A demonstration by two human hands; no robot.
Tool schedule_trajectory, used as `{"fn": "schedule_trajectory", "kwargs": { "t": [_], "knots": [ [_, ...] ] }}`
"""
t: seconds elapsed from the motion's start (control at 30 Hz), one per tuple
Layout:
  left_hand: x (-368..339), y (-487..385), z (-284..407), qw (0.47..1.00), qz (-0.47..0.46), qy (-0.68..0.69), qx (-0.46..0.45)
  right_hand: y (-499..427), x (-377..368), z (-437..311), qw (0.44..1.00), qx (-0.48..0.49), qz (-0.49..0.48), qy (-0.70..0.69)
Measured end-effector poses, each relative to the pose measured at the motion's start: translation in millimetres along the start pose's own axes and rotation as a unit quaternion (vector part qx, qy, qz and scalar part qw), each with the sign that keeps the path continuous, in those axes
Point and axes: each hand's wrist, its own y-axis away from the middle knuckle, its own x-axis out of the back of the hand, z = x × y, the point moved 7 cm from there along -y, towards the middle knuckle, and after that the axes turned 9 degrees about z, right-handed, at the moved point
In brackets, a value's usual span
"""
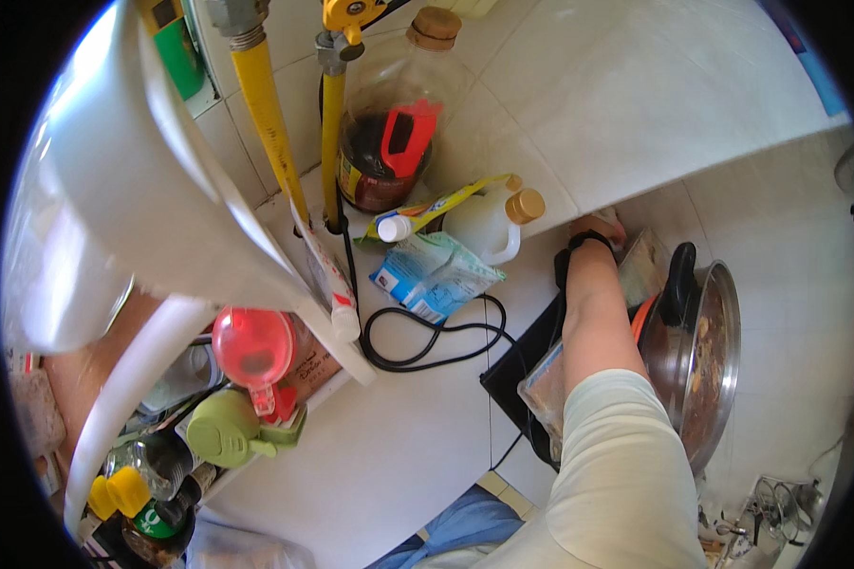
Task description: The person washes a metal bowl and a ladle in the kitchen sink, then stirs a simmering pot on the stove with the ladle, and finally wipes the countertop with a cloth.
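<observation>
My right hand (608,226), with a black band at the wrist, reaches far forward beside the edge of a white tiled ledge. Its fingers are partly hidden, so I cannot tell what they hold. Close by is a clear plastic package (642,267). Right of my forearm stands a steel pot (729,355) with a black handle (679,284) and brown food inside. Left of the forearm, another plastic-wrapped package (546,387) lies by a flat black object (516,377). My left hand is out of view.
A black cable (398,368) loops beside a blue-and-white packet (438,277). Behind are a white jug (477,220), a large bottle of dark liquid (381,163) and yellow pipes (267,117). Lidded containers (224,427) and bottles crowd the left. Metal utensils (776,505) lie lower right.
</observation>
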Motion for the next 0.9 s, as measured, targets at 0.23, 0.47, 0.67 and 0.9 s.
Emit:
{"fn": "schedule_trajectory", "kwargs": {
  "t": [0.23,0.47,0.67,0.9],
  "knots": [
    [18,18,-30,1.000,-0.012,0.007,-0.013,50,-17,-61,0.991,0.034,-0.020,0.124],
    [48,38,-76,0.999,-0.020,0.021,-0.027,166,-15,-84,0.989,0.142,-0.052,-0.004],
    [71,55,-116,0.998,-0.022,0.039,-0.034,228,-5,-86,0.965,0.238,0.027,-0.108],
    [94,76,-163,0.997,-0.004,0.063,-0.055,251,14,-20,0.798,0.183,0.129,-0.560]
  ]
}}
